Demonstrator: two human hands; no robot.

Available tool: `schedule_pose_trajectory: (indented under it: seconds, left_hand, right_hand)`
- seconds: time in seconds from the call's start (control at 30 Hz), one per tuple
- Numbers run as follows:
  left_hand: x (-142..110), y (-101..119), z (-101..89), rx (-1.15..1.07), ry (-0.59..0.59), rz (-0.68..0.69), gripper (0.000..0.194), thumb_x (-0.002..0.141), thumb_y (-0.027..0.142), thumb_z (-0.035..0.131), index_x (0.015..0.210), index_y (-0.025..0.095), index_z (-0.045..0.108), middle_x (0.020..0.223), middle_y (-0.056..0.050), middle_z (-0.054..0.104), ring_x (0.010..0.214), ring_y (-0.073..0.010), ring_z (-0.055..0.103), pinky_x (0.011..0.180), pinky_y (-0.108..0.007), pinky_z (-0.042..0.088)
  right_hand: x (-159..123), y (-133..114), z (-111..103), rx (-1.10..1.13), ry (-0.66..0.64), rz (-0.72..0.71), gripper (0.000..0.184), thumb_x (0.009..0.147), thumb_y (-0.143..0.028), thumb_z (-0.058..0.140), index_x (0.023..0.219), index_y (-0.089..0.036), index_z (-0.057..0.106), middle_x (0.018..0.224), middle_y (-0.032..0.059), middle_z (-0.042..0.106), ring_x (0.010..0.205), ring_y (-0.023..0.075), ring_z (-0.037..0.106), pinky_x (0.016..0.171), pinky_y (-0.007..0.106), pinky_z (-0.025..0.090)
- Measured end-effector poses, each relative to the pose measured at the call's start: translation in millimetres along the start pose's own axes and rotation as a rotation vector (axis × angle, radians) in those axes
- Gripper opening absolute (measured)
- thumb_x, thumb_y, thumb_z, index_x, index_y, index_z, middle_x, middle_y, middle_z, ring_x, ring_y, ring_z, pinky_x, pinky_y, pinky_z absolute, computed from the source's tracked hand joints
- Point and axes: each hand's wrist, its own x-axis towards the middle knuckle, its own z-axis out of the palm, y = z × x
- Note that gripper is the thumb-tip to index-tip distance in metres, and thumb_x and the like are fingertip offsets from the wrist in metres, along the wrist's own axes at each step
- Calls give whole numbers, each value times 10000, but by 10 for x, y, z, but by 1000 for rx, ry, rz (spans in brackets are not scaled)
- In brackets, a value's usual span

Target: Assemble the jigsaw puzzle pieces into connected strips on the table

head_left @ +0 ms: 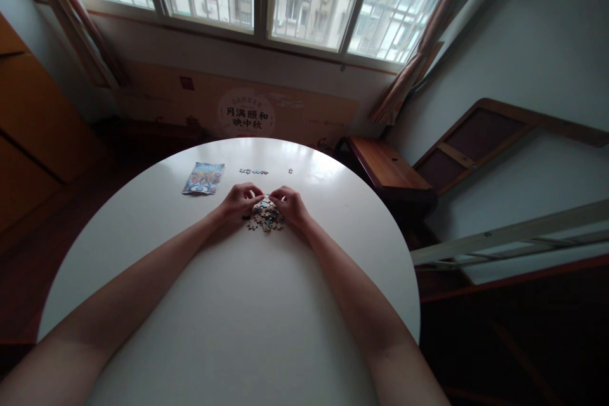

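Holding left hand and right hand close together at the far side of the pile of puzzle pieces, on the far half of the white table. Curling both into a narrow pinch; being unable to tell of any piece in grip. Noting 1 short row of pieces beyond, 1 small cluster to its right, and 1 colourful packet lying flat at left.

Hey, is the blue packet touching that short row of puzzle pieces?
Apart: the head view shows white tabletop between the packet and the row of pieces.
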Motion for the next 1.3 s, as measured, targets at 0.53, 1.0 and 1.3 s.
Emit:
schedule_pose_trajectory:
  seconds: [0.53,1.0,1.3]
  left_hand:
    - [1,-3,-4,7,-15,-17,320,732,457,666,763,138,656,588,4,597,494,-89,513,442,-186,396]
    - [-23,21,-15,487,211,10,214,840,361,557,825,186,679,837,-35,650,624,-132,577,645,-273,449]
    - [12,-104,-267,810,244,-193,182,850,309,531,867,211,684,937,-46,680,852,-237,620,896,-406,388]
  right_hand:
    - [1,4,4,5,-1,-5,55,785,-174,645,746,-160,682,707,-6,593,654,102,550,644,226,426]
    - [-2,7,2,-26,52,1,115,825,-196,588,768,-165,683,744,10,617,669,105,561,650,229,437]
    - [-14,19,1,-30,51,-5,127,825,-187,579,749,-159,676,713,5,590,643,104,539,647,228,429]
